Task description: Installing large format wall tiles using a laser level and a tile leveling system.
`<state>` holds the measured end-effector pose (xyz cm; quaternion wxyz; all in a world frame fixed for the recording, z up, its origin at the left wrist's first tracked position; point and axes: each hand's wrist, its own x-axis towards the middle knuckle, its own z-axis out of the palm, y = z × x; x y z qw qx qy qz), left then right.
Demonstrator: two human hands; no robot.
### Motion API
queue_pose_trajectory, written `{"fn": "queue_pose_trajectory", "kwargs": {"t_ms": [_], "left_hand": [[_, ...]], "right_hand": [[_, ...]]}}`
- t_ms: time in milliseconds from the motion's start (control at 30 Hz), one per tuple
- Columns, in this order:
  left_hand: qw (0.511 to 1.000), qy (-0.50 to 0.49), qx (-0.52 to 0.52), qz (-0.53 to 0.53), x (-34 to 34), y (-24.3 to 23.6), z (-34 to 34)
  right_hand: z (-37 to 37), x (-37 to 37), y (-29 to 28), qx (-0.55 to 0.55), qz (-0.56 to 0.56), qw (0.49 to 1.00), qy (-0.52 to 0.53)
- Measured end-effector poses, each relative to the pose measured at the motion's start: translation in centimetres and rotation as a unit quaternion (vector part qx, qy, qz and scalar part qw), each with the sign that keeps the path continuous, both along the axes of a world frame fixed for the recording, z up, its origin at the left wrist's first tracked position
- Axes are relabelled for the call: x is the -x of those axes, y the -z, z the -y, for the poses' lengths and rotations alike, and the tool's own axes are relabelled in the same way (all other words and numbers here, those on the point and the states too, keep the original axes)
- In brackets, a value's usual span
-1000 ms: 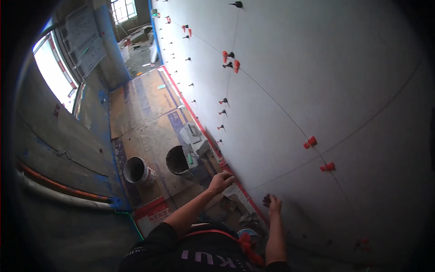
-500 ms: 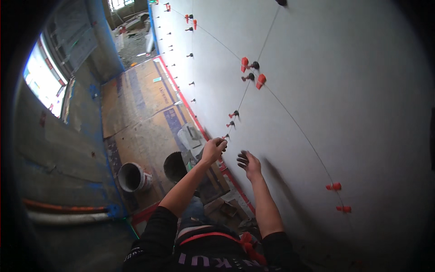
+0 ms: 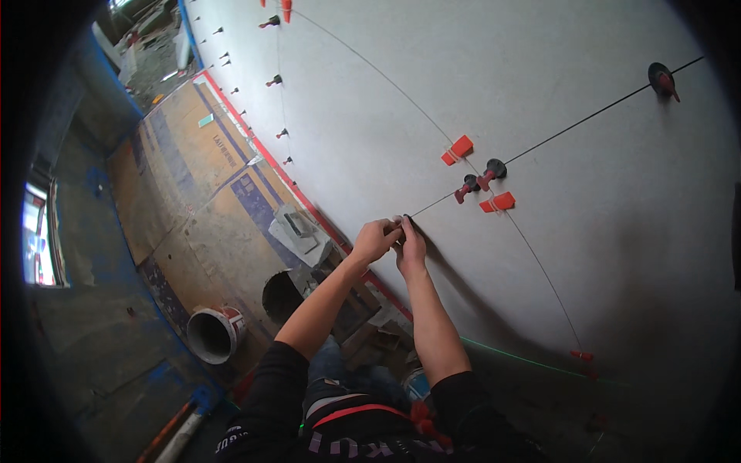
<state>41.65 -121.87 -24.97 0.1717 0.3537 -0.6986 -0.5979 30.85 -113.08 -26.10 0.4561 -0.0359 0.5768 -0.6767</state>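
I face a wall of large white tiles (image 3: 540,92) with thin dark joints. My left hand (image 3: 376,241) and my right hand (image 3: 411,248) meet fingertip to fingertip at a tile joint (image 3: 432,204). Between the fingertips sits a small piece, pale on the left side and dark on the right; it is too small to make out further. Just up the joint to the right, two black-and-red screw caps (image 3: 480,182) stick out of the wall. Red wedges sit above (image 3: 458,150) and below (image 3: 498,203) them.
Another black cap (image 3: 661,78) sits in the joint at upper right, and more clips run along the wall's left part. On the cardboard-covered floor (image 3: 193,170) lie a white bucket (image 3: 216,333), a black bucket (image 3: 282,297) and a grey float (image 3: 297,229). A green laser line (image 3: 525,359) crosses low on the wall.
The view has swung closer to the wall. Both hands rose from low on the wall and came together at the joint; the right hand carried a small dark piece up with it.
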Motion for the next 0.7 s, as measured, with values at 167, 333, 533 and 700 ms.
{"fn": "queue_pose_trajectory", "kwargs": {"t_ms": [167,333,533,700], "left_hand": [[0.991,0.016,0.135,0.014,0.6,-1.0,-0.3],[0.974,-0.027,0.222,0.03,-0.5,0.6,-1.1],[0.977,-0.05,-0.197,-0.069,0.7,1.1,-0.6],[0.782,-0.058,-0.562,-0.263,1.1,2.8,-1.6]], "right_hand": [[1.5,-0.3,0.4,-0.079,-0.169,0.975,0.12],[3.4,-2.4,-1.0,-0.261,-0.38,0.882,0.098],[-0.2,-2.5,0.6,-0.135,-0.297,0.942,0.082],[-2.8,-2.2,-0.8,-0.104,-0.203,0.973,0.029]]}}
